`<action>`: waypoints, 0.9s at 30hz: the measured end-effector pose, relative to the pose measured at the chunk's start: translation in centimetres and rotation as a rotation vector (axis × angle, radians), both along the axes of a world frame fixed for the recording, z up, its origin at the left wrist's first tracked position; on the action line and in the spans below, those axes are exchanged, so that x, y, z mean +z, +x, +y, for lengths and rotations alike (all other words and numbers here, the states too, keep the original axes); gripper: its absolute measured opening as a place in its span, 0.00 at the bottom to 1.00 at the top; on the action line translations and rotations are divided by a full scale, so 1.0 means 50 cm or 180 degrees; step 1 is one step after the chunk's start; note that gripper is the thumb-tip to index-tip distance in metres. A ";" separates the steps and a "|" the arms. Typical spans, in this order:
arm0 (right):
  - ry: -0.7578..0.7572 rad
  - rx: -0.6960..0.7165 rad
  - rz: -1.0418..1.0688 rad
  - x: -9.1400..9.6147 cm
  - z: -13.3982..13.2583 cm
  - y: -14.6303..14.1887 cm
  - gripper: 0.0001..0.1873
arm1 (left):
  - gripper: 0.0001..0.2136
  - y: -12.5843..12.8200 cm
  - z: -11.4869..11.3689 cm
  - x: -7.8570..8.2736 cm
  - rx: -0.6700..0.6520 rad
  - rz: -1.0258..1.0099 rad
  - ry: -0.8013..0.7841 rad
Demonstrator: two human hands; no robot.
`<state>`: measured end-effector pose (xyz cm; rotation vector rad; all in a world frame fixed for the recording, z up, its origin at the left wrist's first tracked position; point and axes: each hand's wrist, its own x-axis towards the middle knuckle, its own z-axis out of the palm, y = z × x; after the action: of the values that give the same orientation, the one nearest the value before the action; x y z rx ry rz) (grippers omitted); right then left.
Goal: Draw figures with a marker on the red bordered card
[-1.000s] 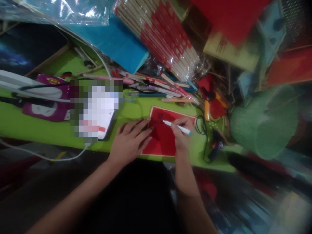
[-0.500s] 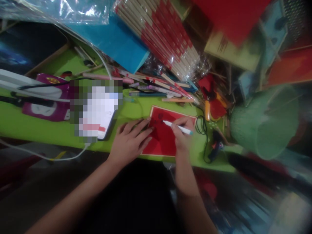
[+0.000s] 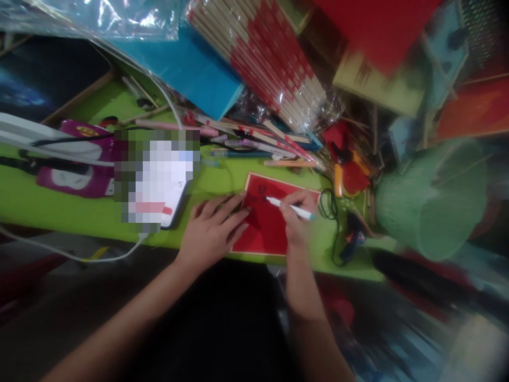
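Note:
A red rectangular sheet (image 3: 264,231) with a pale border lies on the green tabletop (image 3: 214,183), dark marks drawn near its upper left. My left hand (image 3: 214,225) rests flat with fingers spread, fingertips over the sheet's left edge. In my right hand (image 3: 298,215) is a white marker (image 3: 292,208) with a teal end, gripped between thumb and fingers. Its tip meets the sheet beside the dark marks. Left of my left hand lies a phone (image 3: 167,210), its screen mostly pixelated, with a white cable at its lower end.
Pens and pencils (image 3: 258,146) lie scattered behind the sheet. Orange-handled pliers or scissors (image 3: 339,180) and a green bin (image 3: 433,201) are to the right. A purple power strip (image 3: 75,183) sits left. Wrapped sticks (image 3: 262,58) and a blue sheet (image 3: 191,74) pile up behind.
The marker tip has shifted very slightly to the right, and a few more dark strokes seem to show on the red sheet. My left hand has stayed in place.

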<state>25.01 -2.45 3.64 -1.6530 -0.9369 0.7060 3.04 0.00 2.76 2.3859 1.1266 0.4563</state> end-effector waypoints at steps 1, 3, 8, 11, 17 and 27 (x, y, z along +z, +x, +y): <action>0.0015 0.0008 0.0015 0.001 0.000 0.000 0.06 | 0.14 0.000 0.000 0.000 0.0009 -0.0001 -0.0009; 0.0030 0.0026 0.0038 0.002 0.000 0.001 0.07 | 0.14 0.001 -0.001 0.001 0.0018 -0.0001 0.0000; -0.0077 0.0023 -0.0073 0.004 0.003 0.001 0.07 | 0.13 0.001 0.000 0.002 -0.0024 0.0062 0.0077; -0.0131 0.0026 -0.0150 0.002 0.003 0.000 0.08 | 0.12 0.002 0.002 0.003 -0.0048 0.0078 0.0251; -0.0150 0.0020 -0.0130 0.000 0.000 0.000 0.08 | 0.11 0.003 0.004 0.006 -0.0059 0.0116 0.0316; -0.0124 -0.0012 -0.0210 -0.005 0.001 0.002 0.08 | 0.16 -0.001 -0.002 -0.003 0.0024 -0.0023 -0.0096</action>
<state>25.09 -2.42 3.41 -1.7209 -0.9720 0.6744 2.99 -0.10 2.61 2.3531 1.1316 0.4471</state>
